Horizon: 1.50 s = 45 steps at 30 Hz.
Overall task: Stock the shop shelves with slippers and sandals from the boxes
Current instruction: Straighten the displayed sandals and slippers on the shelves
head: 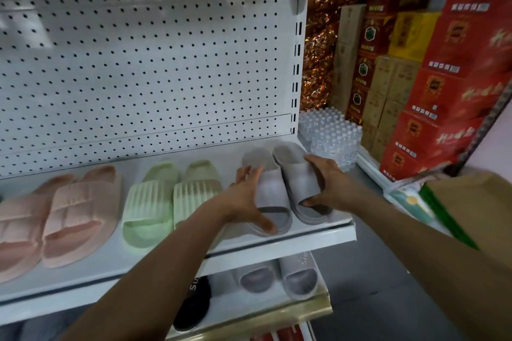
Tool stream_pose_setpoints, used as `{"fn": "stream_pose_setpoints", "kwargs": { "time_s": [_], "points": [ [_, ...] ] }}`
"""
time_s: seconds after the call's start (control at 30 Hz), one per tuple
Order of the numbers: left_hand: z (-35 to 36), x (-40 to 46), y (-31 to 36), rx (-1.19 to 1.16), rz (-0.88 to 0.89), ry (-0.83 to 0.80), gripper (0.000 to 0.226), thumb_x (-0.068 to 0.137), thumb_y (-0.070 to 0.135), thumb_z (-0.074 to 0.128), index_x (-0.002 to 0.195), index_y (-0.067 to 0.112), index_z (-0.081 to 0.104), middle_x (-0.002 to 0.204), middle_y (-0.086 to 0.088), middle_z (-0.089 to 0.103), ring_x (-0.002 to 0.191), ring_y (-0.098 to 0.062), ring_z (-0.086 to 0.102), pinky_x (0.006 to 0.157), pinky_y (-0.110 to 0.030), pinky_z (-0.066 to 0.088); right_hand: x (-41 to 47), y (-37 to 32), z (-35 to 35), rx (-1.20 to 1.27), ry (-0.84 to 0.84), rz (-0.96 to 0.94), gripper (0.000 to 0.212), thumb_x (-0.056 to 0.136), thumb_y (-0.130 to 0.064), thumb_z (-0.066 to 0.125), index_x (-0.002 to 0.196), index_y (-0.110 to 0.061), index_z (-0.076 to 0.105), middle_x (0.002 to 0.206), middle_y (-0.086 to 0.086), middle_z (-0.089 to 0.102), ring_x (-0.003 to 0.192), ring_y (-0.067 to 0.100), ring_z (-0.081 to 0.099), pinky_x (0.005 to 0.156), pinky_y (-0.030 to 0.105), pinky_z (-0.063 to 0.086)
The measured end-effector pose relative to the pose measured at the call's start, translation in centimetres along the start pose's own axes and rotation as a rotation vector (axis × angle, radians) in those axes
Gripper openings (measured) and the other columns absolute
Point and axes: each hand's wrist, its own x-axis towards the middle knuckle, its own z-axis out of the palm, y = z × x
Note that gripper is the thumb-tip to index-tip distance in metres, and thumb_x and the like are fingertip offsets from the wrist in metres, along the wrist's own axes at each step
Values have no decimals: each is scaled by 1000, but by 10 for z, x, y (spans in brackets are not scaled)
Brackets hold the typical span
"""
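A pair of grey slippers lies at the right end of the white shelf [177, 260]. My left hand [246, 199] touches the left grey slipper [273, 196] with spread fingers, thumb at its toe end. My right hand [324, 183] grips the right grey slipper [300, 174] across its strap, thumb at the toe opening. To the left, a green pair [169, 202] and a pink pair [63, 216] lie on the same shelf.
A white pegboard [144, 63] backs the shelf. The shelf below holds a grey pair [279, 277] and a black slipper [194, 304]. At right stand packs of water bottles [329, 130], stacked red cartons [454, 91] and a brown cardboard box [482, 202].
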Motion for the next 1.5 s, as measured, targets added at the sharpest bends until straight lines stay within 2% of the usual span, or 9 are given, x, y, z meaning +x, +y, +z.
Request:
{"fn": "stream_pose_setpoints", "kwargs": {
  "time_s": [0.43, 0.57, 0.8, 0.9, 1.0, 1.1, 1.3, 1.43, 1.5],
  "points": [
    [8, 1, 1, -44, 4, 74, 142, 55, 45, 91, 154, 28, -9, 159, 7, -18, 149, -24, 8, 118, -40, 24, 11, 14, -11, 23, -68, -21, 105, 66, -25, 87, 148, -32, 23, 146, 4, 32, 128, 21, 39, 96, 21, 34],
    [9, 1, 0, -63, 1, 91, 141, 56, 43, 91, 154, 27, -8, 159, 5, -18, 149, -21, 8, 118, -34, 21, 13, 15, -14, 41, -83, -36, 103, 66, -19, 87, 148, -32, 26, 147, 4, 32, 128, 20, 38, 100, 23, 36],
    [13, 0, 4, -86, -33, 98, 139, 57, 44, 91, 154, 30, -8, 159, 4, -21, 150, -23, 6, 119, -40, 21, 11, 20, -15, 66, -94, -27, 102, 68, -19, 86, 148, -35, 25, 145, 3, 32, 126, 22, 40, 101, 30, 42],
    [12, -2, 7, -78, -49, 93, 139, 59, 44, 90, 153, 30, -12, 159, 3, -25, 150, -27, 5, 119, -43, 21, 10, 17, -17, 37, -139, -10, 110, 66, -27, 87, 150, -33, 18, 146, 2, 30, 130, 24, 37, 102, 29, 37],
    [13, -12, 9, -79, -26, 165, 138, 59, 49, 88, 154, 29, -10, 159, 5, -26, 150, -28, 0, 120, -46, 19, 3, 5, -27, 33, -169, -15, 118, 63, -47, 85, 152, -34, 9, 155, -4, 14, 143, 27, 16, 114, 41, 24],
    [3, -41, 1, -169, 48, 315, 130, 58, 54, 87, 155, 31, 2, 160, 14, -13, 149, -20, 5, 120, -44, 21, -6, -20, -49, 220, -78, -21, 105, 69, -42, 78, 151, -36, 13, 160, -7, 6, 146, 17, 8, 112, 35, 19],
    [-31, -90, -71, -107, -105, 442, 102, 66, 48, 84, 149, 27, 28, 154, 0, 27, 140, -19, 29, 113, -32, 28, 6, -67, -30, 254, -113, -101, 92, 63, -46, 79, 143, -29, 39, 149, -6, 37, 137, 17, 34, 102, 30, 35],
    [-47, -106, -108, -71, -144, 382, 95, 72, 38, 83, 149, 27, 29, 155, 1, 27, 141, -21, 28, 115, -37, 28, 10, -109, 10, 161, -178, -239, 78, 71, -41, 80, 139, -35, 42, 145, -9, 38, 132, 8, 37, 102, 25, 35],
    [-58, -111, -122, -55, -128, 378, 93, 74, 32, 82, 149, 26, 29, 155, 0, 27, 141, -21, 27, 115, -36, 27, 12, -132, 33, 118, -215, -271, 81, 71, -44, 80, 140, -38, 38, 145, -13, 34, 133, 6, 32, 107, 27, 32]
  ]
}}
